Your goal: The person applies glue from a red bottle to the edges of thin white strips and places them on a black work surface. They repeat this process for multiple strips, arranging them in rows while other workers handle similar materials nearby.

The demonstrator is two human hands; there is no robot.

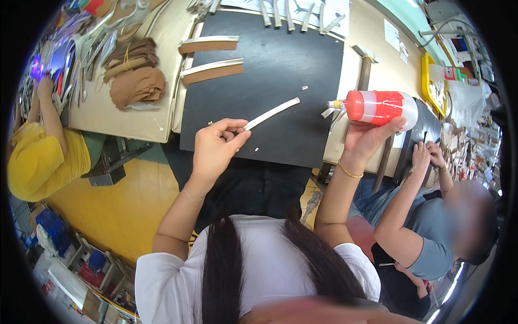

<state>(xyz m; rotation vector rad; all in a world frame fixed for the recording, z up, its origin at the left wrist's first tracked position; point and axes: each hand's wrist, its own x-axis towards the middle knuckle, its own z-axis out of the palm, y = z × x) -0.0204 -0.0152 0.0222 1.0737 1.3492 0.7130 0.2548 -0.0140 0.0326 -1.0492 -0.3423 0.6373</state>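
Observation:
My left hand [215,148] pinches one end of a narrow, slightly curved whitish strip [274,112] between thumb and fingers, and its free end points away to the right over a black work mat [264,62]. In my right hand [362,141] is a squeeze bottle [382,107] with red and white sides. The bottle lies nearly level, its thin nozzle aimed left, a little apart from the strip's free end. Two brown pieces with pale strips along their upper edges, a farther one [209,45] and a nearer one [215,73], rest at the mat's left.
Several pale strips [290,16] line the mat's far edge. Bundled brown pieces [138,87] sit left on the table. A hammer [365,73] lies behind the bottle, near a yellow tray [426,86]. Co-workers sit either side: a yellow top [48,159] left, a blue-grey top [429,232] right.

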